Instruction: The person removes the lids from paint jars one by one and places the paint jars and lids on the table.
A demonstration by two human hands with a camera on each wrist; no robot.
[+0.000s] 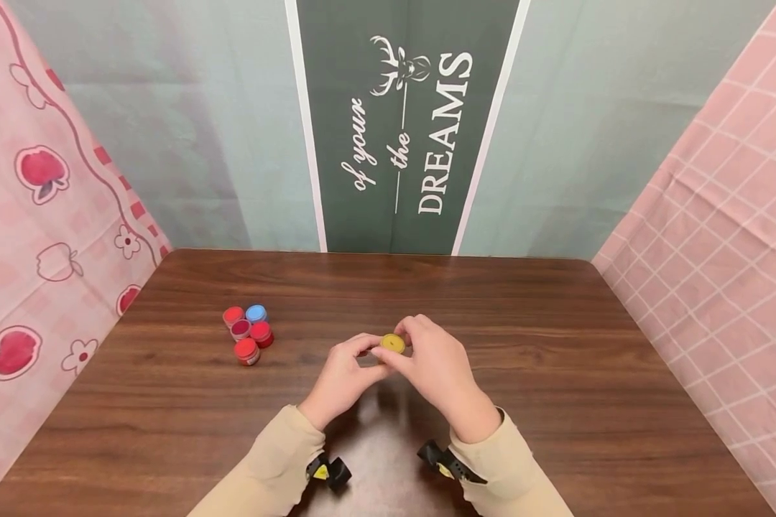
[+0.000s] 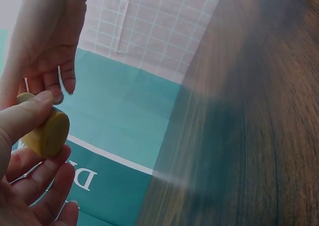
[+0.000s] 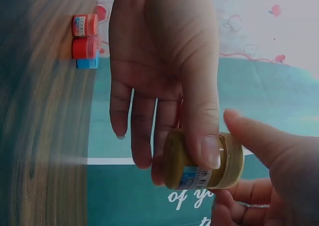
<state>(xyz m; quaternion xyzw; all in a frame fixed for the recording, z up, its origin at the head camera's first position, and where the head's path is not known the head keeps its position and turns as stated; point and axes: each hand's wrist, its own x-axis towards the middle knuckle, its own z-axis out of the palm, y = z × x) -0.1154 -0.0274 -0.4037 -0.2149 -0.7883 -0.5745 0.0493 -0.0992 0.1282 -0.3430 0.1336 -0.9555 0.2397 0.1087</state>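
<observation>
Small, round mustard-yellow plastic jar [image 3: 190,176] held between the left hand [image 1: 344,373] and the right hand [image 1: 441,359]

The jar stands roughly upright in the fingers, lifted above the front middle of a brown wood-grain table [image 1: 537,345]. A blue-and-white printed label [image 3: 195,178] wraps its side. The left hand grips the body, its thumb pressed along the label and its fingers behind. The right hand pinches round the ridged yellow lid [image 1: 393,343] at the upper end, thumb and forefinger on opposite sides; the fingers cover much of the joint, so whether the lid sits tight is hard to tell.

Cream sleeves [image 1: 274,459] reach to the wrists, each crossed by a black strap [image 1: 462,468].

Well apart, on the left side of the table, five more small round jars stand in a close cluster: a blue one [image 1: 256,314] and a red one [image 1: 233,316] at the back, a dark-red one [image 1: 241,330] and a bright-red one [image 1: 261,334] in the middle, and an orange-red one [image 1: 247,351] nearest the person.

Behind hangs a pale green cloth [image 1: 226,122] with a dark green panel [image 1: 388,230] bearing white lettering and a deer's head. Pink apple-print cloth [image 1: 97,287] flanks the left, pink white-gridded cloth [image 1: 718,251] the right.
</observation>
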